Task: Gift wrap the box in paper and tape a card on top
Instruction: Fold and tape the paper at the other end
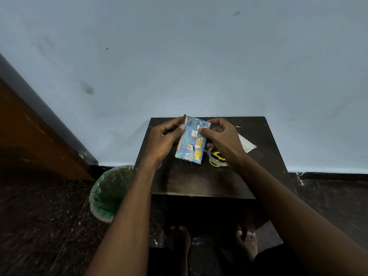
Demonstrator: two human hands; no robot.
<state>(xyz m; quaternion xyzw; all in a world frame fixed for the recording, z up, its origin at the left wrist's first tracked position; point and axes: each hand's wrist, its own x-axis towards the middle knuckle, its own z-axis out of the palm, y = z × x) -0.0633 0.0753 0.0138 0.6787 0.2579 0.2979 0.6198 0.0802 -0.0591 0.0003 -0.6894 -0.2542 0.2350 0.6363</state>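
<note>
The box point(191, 140), already covered in blue animal-print paper, is held slightly above the far half of the small dark table point(199, 182). The left hand point(164, 139) grips its left edge, thumb on top and fingers curled behind. The right hand point(223, 139) pinches the upper right corner, thumb pressing the paper there.

Risks:
- If the right thumb lifts before tape is applied, the folded end flap is likely to spring open.
- Hard pressure at the corner may crease or tear the thin paper.
- The card point(247, 145) lies near the table's right edge, partly under the right wrist; a sweep of the forearm could push it off.

Limits of view:
- The far end and underside of the box are hidden, so seam closure cannot be confirmed.
- The yellow-handled scissors point(216, 159) and a clear ring beside them, probably tape, are partly covered by the right hand.
- The card's lettering is only partly legible.
</note>
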